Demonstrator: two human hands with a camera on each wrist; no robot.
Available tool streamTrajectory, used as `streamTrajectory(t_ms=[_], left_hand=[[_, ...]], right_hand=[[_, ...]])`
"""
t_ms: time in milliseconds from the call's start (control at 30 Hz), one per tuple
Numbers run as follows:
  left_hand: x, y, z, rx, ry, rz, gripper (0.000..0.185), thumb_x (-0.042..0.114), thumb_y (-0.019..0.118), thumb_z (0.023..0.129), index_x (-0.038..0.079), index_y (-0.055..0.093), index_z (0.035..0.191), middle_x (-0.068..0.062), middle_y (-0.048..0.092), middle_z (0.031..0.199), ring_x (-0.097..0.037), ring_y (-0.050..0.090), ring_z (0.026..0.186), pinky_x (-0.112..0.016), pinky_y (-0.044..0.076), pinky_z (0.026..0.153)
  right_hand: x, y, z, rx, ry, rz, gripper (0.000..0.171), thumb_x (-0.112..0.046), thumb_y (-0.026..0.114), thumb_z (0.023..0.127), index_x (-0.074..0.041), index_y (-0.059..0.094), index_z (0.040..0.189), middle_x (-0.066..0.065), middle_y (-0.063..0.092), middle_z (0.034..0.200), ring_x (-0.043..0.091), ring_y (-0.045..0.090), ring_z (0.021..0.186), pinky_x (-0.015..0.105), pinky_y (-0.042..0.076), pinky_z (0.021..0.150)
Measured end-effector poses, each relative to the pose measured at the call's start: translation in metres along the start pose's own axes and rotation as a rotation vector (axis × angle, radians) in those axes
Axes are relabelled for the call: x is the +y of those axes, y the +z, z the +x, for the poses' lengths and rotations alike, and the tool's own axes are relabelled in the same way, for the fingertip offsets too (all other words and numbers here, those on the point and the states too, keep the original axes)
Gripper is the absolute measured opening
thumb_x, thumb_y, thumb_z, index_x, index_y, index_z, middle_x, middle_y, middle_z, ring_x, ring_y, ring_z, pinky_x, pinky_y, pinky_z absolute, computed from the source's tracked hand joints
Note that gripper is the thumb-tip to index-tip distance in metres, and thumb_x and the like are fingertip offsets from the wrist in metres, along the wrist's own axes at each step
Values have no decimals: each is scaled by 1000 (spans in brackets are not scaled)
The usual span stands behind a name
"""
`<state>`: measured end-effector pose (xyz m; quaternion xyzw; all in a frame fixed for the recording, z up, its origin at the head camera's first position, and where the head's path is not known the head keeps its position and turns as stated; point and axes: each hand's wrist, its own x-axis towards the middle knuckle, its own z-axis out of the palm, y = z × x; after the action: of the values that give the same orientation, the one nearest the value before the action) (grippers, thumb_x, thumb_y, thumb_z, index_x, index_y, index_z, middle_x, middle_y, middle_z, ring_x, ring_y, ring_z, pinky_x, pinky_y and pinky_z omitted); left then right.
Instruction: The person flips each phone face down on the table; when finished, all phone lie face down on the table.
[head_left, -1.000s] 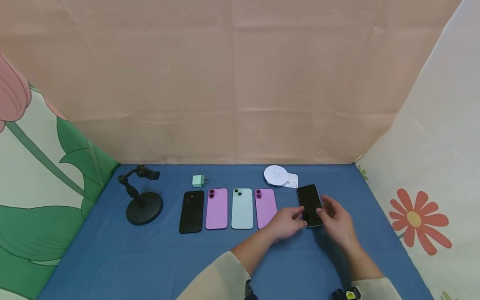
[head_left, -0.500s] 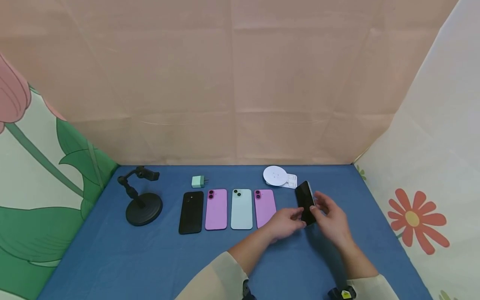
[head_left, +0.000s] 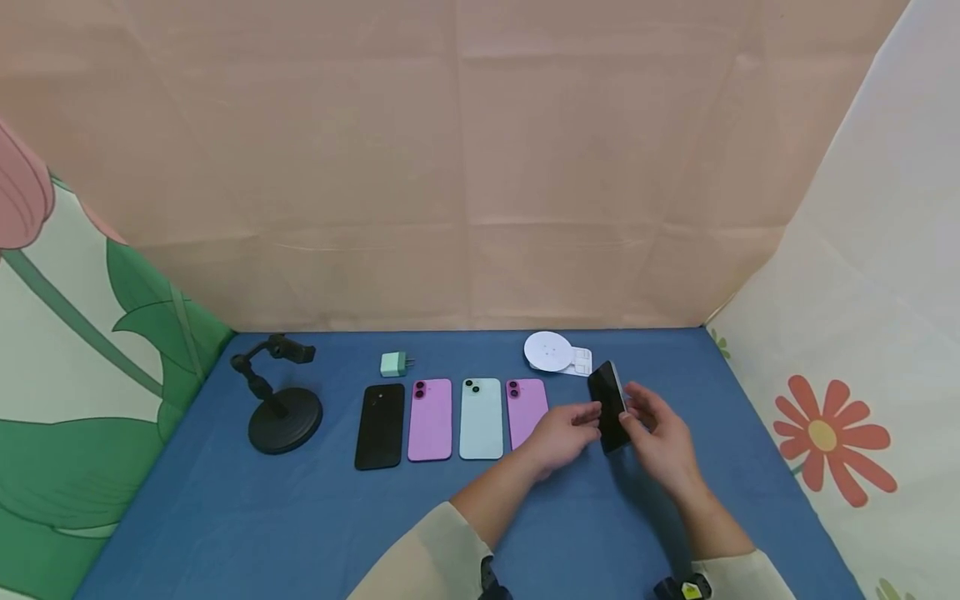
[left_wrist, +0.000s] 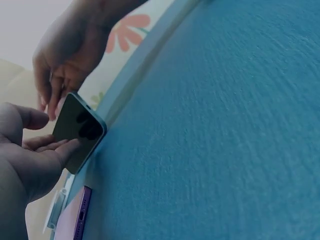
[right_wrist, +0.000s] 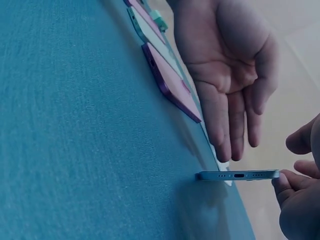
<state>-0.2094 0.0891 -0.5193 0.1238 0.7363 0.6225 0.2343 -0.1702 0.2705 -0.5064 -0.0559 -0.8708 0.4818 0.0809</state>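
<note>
My right hand (head_left: 663, 437) pinches the right edge of a dark-screened phone (head_left: 607, 408) at the right of the row, tilted with its left long edge low, close over the blue cloth. In the right wrist view this phone (right_wrist: 239, 175) appears end-on, its port showing, with the right fingers (right_wrist: 290, 187) at one edge. My left hand (head_left: 562, 437) has its fingers extended beside the screen. The left wrist view has these left fingers (left_wrist: 55, 147) right at the glossy screen (left_wrist: 75, 125). Left of them lies a purple phone (head_left: 525, 408), partly behind the left hand.
Further left lie a pale blue phone (head_left: 482, 417), another purple phone (head_left: 430, 421) and a black phone (head_left: 379, 427). Behind are a mint plug adapter (head_left: 393, 364) and a white round disc (head_left: 547, 352) on a flat base. A black stand (head_left: 285, 421) occupies the left.
The phone has turned from nearly face-up to a steep tilt in my right hand. My left fingers have left its lower left edge and straightened.
</note>
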Motion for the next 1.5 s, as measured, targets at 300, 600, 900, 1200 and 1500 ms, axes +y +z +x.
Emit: streamTrajectory(t_ms=[300, 600, 900, 1200, 1500], left_hand=[[6, -2, 3, 36, 20, -29, 42, 19, 64, 103, 13, 63, 144, 1, 67, 138, -11, 63, 124, -41, 51, 107], [7, -4, 5, 54, 4, -24, 42, 19, 67, 101, 17, 65, 142, 2, 68, 137, -11, 65, 118, -43, 51, 106], [5, -10, 3, 81, 13, 15, 40, 20, 68, 100, 18, 68, 139, 6, 68, 135, -15, 61, 124, -44, 50, 107], [0, -16, -1, 81, 32, -7, 45, 17, 68, 98, 12, 65, 143, 0, 68, 138, -18, 59, 131, -44, 49, 108], [1, -20, -7, 101, 7, 0, 45, 15, 66, 100, 11, 63, 144, -1, 69, 135, -19, 60, 130, -47, 46, 112]], right_hand=[[-3, 5, 0, 19, -41, 95, 48, -4, 62, 101, 2, 52, 148, 24, 60, 140, 37, 63, 121, 3, 44, 87], [-7, 12, 1, 12, -71, 132, 46, -4, 62, 102, 2, 54, 146, 26, 63, 135, 38, 65, 116, 7, 48, 84], [-2, 16, 2, -21, -25, 160, 45, -20, 52, 110, 1, 50, 150, 21, 57, 147, 34, 61, 127, 4, 43, 90], [9, 19, 5, -66, 21, 141, 47, -25, 49, 111, 3, 50, 149, 23, 57, 147, 39, 62, 124, 8, 45, 89], [19, 25, 9, -172, 122, 35, 53, -30, 47, 112, 3, 44, 153, 24, 49, 154, 38, 47, 142, 52, 38, 116]])
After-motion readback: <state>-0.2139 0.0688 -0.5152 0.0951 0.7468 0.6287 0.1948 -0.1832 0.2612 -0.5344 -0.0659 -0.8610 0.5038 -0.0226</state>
